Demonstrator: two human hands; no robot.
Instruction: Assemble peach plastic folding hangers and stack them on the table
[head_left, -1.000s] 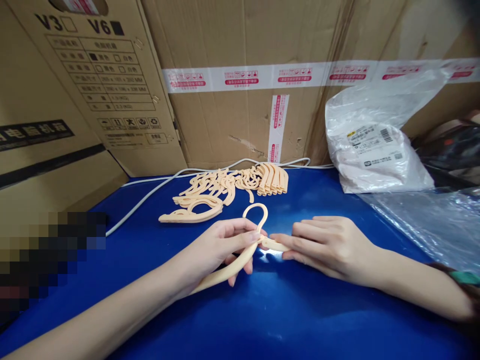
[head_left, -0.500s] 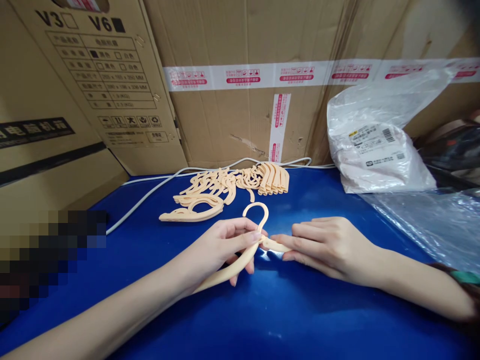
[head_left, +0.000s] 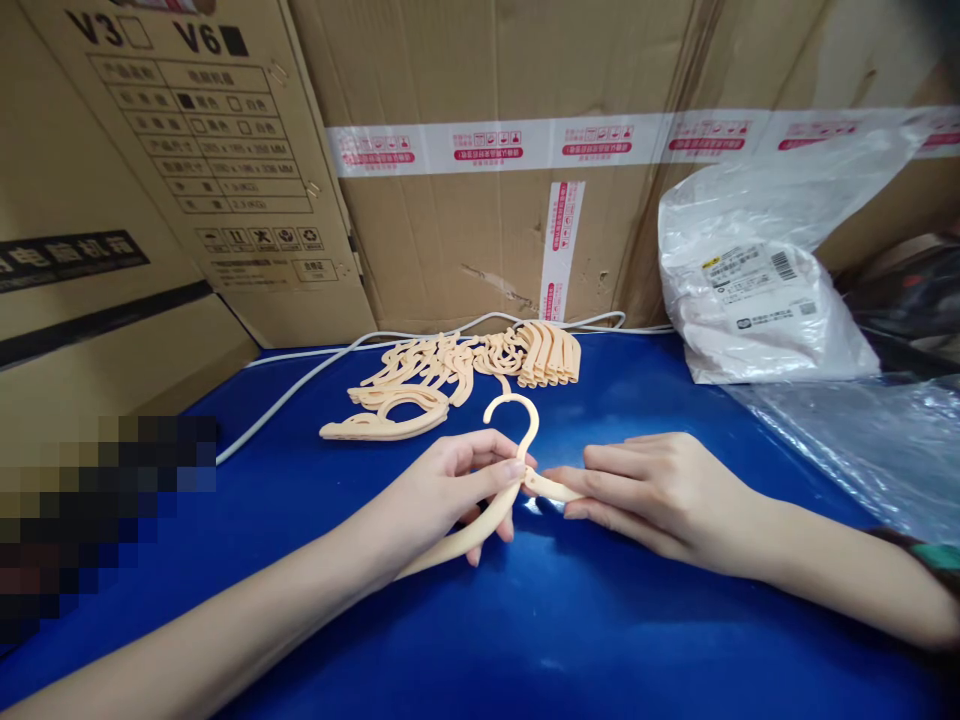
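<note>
A cream plastic clothes hanger [head_left: 480, 528] is held between my two hands above the blue table. Its curved hook [head_left: 531, 410] points up and away from me. My left hand [head_left: 465, 485] is closed on the hanger near the centre joint, thumb on top, with one long arm running down to the left under my wrist. My right hand [head_left: 649, 495] pinches the hanger's other arm [head_left: 551, 488], whose far end is hidden under the fingers. Beyond my hands lie folded hangers [head_left: 386, 430] and a heap of loose cream hanger parts [head_left: 427, 362].
A row of cream hanger arms [head_left: 551, 355] lies at the back of the blue table [head_left: 525, 640]. A white cable [head_left: 292, 395] runs along the rear and left. Cardboard boxes [head_left: 465, 240] wall the back and left. A labelled plastic bag [head_left: 757, 300] stands at the right, clear film [head_left: 862, 430] before it.
The hanger's hook has turned slightly, its tip swinging a little to the left. Both hands keep their hold in nearly the same place. The camera view has shifted slightly.
</note>
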